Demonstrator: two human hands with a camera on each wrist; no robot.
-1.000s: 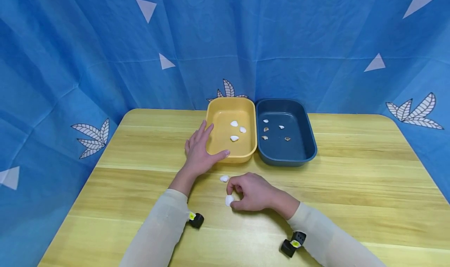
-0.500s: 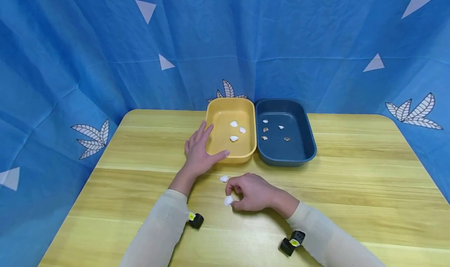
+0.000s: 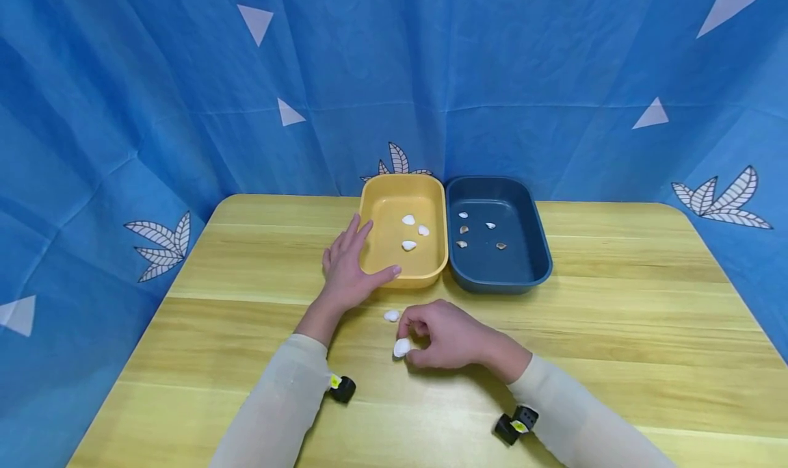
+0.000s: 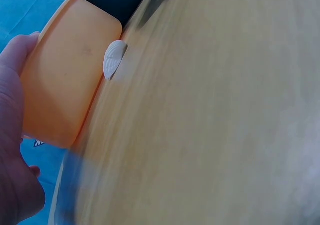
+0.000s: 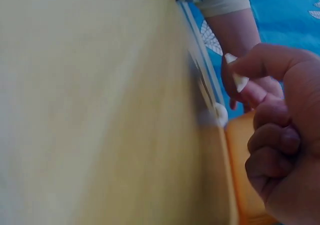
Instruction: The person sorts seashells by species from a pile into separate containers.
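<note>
In the head view my right hand (image 3: 452,334) pinches a white seashell (image 3: 401,347) between thumb and index finger, just above the table. From the right wrist the held seashell (image 5: 237,75) shows at the fingertips, other fingers curled into the palm. A second white seashell (image 3: 391,315) lies on the table in front of the yellow bin (image 3: 409,277). My left hand (image 3: 347,269) rests spread against that bin, its thumb over the front rim and the other fingers along the left side. Several white shells (image 3: 409,245) lie inside the bin.
Directly right of the yellow bin stands a dark blue bin (image 3: 501,276), with several small brown and whitish shells (image 3: 462,244) in it. Both bins are at the back of the wooden table (image 3: 622,304), before a blue curtain (image 3: 523,57).
The seashell has turned a little in my right hand's fingertips, while that hand has barely shifted. My left hand keeps its place on the yellow bin. The head view has tilted slightly.
</note>
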